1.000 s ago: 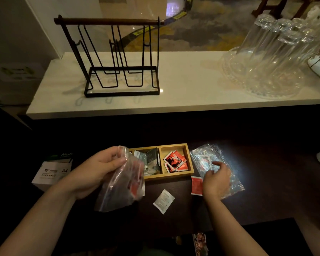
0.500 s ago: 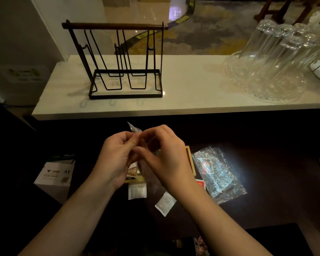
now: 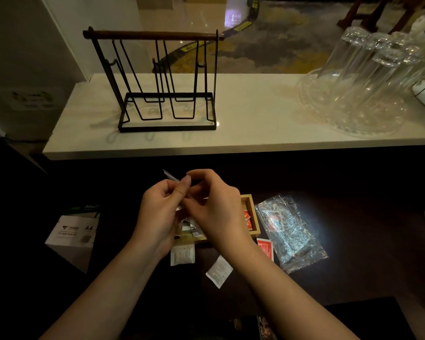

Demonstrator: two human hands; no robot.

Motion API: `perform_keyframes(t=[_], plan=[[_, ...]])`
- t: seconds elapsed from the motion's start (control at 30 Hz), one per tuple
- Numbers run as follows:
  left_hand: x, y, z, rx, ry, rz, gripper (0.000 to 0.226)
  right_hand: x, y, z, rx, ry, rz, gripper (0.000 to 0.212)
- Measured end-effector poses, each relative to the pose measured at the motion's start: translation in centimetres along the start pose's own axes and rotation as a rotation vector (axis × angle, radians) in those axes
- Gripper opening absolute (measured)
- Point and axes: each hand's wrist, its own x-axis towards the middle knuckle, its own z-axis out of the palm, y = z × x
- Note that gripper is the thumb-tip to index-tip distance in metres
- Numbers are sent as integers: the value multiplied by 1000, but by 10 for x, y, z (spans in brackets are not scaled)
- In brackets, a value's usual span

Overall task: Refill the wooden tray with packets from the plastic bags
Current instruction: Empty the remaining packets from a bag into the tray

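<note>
Packets and a clear plastic bag (image 3: 173,177) are being held up between two hands over the dark table (image 3: 353,278). Both hands are pinching the bag's top edge: the left hand (image 3: 157,214) is gripping it between thumb and fingers, and the right hand (image 3: 214,207) is curling its fingertips onto the same edge, touching the left. The bag is hanging down behind the hands, mostly hidden. Directly beneath them the wooden tray (image 3: 252,217) is sitting on the table, with red packets (image 3: 247,218) showing in its right compartment and darker packets (image 3: 190,227) in the left one. Just in front of the tray, two white packets (image 3: 182,254) (image 3: 219,271) and one red packet (image 3: 265,249) are lying loose on the table. A second plastic bag (image 3: 290,231) is lying flat just right of the tray. Well to the left a white paper box (image 3: 71,239) is standing. Beyond, on a pale counter (image 3: 255,123), a black wire rack (image 3: 167,82) and upturned clear glasses (image 3: 368,77) are standing.
</note>
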Motion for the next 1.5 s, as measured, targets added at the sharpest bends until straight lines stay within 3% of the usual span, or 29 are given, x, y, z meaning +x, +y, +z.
perform_keyframes(t=[0.1, 0.2, 0.4, 0.5, 0.57, 0.67, 0.8, 1.1, 1.37, 1.5], plan=[[-2, 0, -3, -7, -36, -13, 38, 2, 3, -6, 150, -5, 56, 25], [-4, -1, -3, 25, -56, -2, 27, 5, 6, -12, 250, -62, 108, 16], [-6, -3, -4, 80, -59, 64, 26, 8, 10, -18, 579, -141, 327, 19], [-8, -7, -3, 161, -61, 104, 25, 7, 12, -17, 622, -118, 360, 19], [-10, -11, -2, 178, -47, 112, 24, 6, 12, -14, 522, -65, 316, 19], [-13, -17, 1, 109, -56, 40, 24, 2, 11, -11, 175, 27, 155, 18], [-14, -27, 4, 21, -30, -86, 22, 1, 11, -4, -131, -37, 48, 23], [-11, -37, -1, 182, -30, -45, 20, 7, 14, -5, -231, -160, 56, 25], [-11, -33, 2, 139, -13, -84, 22, -4, 2, 7, -555, -165, -114, 37], [-13, -31, 2, 128, 22, -51, 20, -7, 0, 12, -571, -120, -125, 30]])
